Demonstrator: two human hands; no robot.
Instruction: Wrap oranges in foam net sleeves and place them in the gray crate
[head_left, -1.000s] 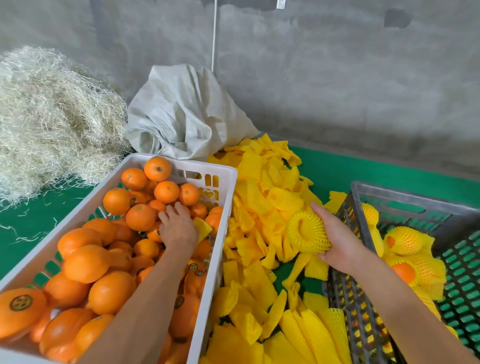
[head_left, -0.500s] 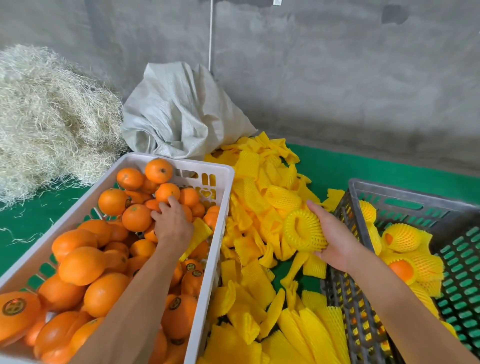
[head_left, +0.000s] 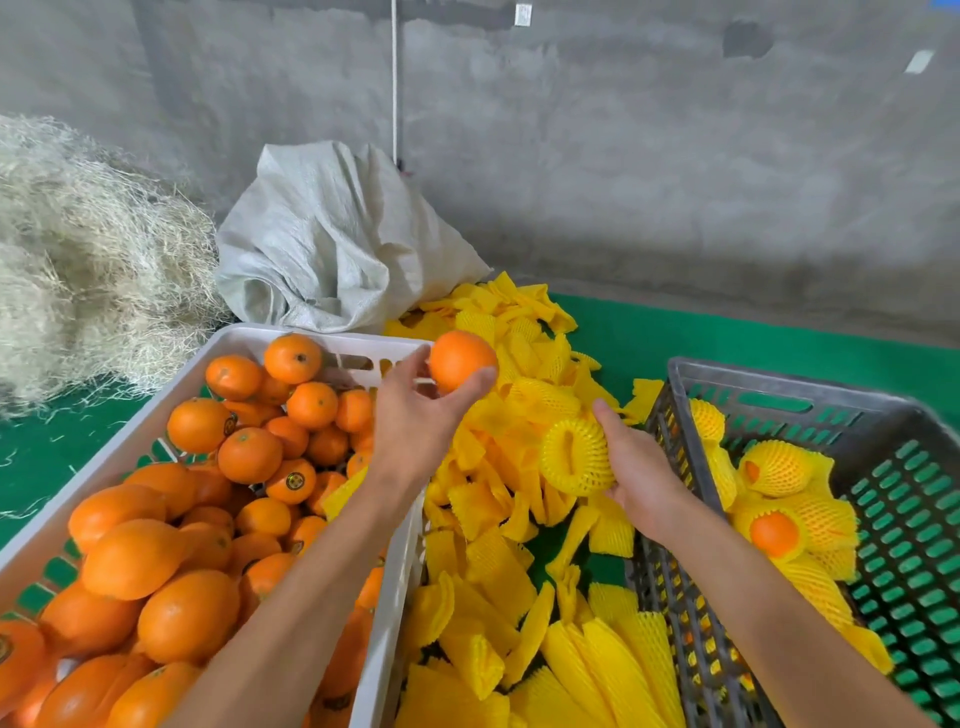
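My left hand (head_left: 415, 415) holds a bare orange (head_left: 460, 359) in its fingertips, raised above the right rim of the white crate (head_left: 171, 384). That crate is full of loose oranges (head_left: 249, 454). My right hand (head_left: 636, 465) grips a yellow foam net sleeve (head_left: 571, 457) stretched open into a ring, over the pile of flat sleeves (head_left: 519, 545). At the right stands the gray crate (head_left: 779, 384), and inside it lie several wrapped oranges (head_left: 779, 525). The orange is up and to the left of the open sleeve, apart from it.
A grey-white woven sack (head_left: 332, 244) slumps against the concrete wall behind the crates. A heap of pale straw (head_left: 88, 270) fills the left. Green matting (head_left: 675, 338) covers the floor between the sleeve pile and the wall.
My left hand has lifted an orange out of the white crate and carried it right, toward the sleeve. My right hand still holds the opened sleeve in about the same place.
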